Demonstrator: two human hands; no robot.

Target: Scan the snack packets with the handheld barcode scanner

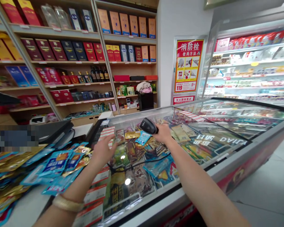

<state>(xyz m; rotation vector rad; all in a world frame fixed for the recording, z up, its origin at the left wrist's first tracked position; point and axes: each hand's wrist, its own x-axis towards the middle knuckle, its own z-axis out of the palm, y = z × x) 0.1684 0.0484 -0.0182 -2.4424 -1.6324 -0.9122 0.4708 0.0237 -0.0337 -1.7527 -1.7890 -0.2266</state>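
Note:
My right hand (164, 133) is wrapped round a black handheld barcode scanner (148, 125), holding it over the glass lid of a chest freezer (227, 164). A black cord (142, 163) trails from the scanner across the glass. Just under the scanner a small blue packet (143, 137) lies on the lid. My left hand (103, 150) hovers over the glass beside a pile of blue and gold snack packets (54, 167), its fingers spread and nothing in them. A gold bangle (67, 204) sits on my left wrist.
Wooden shelves (85, 63) of boxed liquor and bottles fill the back wall. An open refrigerated display (251, 69) stands at the right, next to a red fire-hydrant poster (188, 65). A dark till device (49, 130) sits at the left. Grey floor (272, 189) lies to the right.

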